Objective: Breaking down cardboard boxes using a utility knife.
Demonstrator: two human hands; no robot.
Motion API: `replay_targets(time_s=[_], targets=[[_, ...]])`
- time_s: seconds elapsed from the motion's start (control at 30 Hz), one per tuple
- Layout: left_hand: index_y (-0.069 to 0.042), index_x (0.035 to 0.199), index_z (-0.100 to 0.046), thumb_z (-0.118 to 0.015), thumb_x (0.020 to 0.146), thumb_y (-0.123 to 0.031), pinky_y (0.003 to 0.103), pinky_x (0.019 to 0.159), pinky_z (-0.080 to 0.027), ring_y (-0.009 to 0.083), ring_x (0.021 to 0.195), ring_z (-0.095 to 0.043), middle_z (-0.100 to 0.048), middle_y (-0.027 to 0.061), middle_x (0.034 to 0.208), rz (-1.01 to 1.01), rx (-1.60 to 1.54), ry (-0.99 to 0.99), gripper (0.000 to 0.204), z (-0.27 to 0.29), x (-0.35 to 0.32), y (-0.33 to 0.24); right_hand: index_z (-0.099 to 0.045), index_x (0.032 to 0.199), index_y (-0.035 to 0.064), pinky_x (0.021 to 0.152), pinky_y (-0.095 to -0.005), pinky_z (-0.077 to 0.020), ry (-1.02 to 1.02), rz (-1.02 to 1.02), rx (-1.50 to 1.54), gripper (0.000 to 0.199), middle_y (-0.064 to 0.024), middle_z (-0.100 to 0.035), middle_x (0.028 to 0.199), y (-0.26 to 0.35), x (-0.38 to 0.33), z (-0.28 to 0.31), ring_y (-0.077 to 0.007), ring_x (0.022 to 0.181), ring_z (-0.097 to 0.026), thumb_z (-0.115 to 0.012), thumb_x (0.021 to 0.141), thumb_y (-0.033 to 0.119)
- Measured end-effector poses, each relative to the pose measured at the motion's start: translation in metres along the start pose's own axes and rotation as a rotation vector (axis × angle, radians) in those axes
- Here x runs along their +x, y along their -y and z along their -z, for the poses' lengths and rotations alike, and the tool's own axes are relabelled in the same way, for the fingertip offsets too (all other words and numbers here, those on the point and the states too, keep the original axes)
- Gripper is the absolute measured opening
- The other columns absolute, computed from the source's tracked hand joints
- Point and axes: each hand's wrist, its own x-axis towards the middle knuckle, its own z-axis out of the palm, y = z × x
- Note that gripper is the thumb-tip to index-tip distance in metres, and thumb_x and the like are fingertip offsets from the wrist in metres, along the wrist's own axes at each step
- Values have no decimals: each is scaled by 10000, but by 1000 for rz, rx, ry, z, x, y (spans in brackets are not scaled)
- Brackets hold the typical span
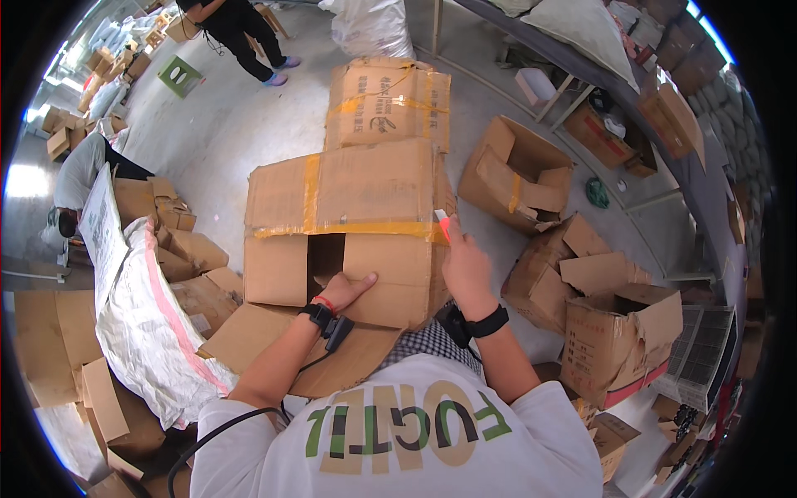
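Observation:
A large brown cardboard box (357, 187) lies in front of me, with yellow tape along its edge and across one face. Its near side shows a dark gap between two flaps. My left hand (344, 292) grips the right flap (390, 278) beside this gap, thumb on the outside and the other fingers hidden inside. In my right hand (466, 270) is a red box cutter (444, 224) with a pale tip, held by the box's right end, near the end of the tape. Whether its tip touches the cardboard, I cannot tell.
Behind stands another taped carton (386, 104). Open cartons (519, 174) crowd the right, near a table frame. At left lie a white woven sack (145, 307) and flattened cardboard. One person (241, 33) stands at the back; another (83, 170) bends at the far left.

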Motion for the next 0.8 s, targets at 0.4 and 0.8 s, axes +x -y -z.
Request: replay_targets(time_s=[0.4, 0.8], targets=[[93, 1134, -526, -640, 750, -552, 327, 845, -472, 240, 960, -602, -607, 203, 1058, -44, -63, 21, 760, -5, 20, 19, -402, 1292, 40, 579, -421, -496, 71, 99, -84, 519, -216, -592, 855, 2, 10, 6, -351, 675, -618, -483, 779, 67], [93, 1130, -527, -659, 762, -499, 323, 851, -469, 225, 970, -595, -604, 197, 1066, -36, -48, 27, 710, -6, 22, 19, -367, 1310, 43, 567, -428, -499, 44, 27, -112, 546, -220, -587, 903, 0, 7, 6, -352, 660, -617, -484, 777, 64]])
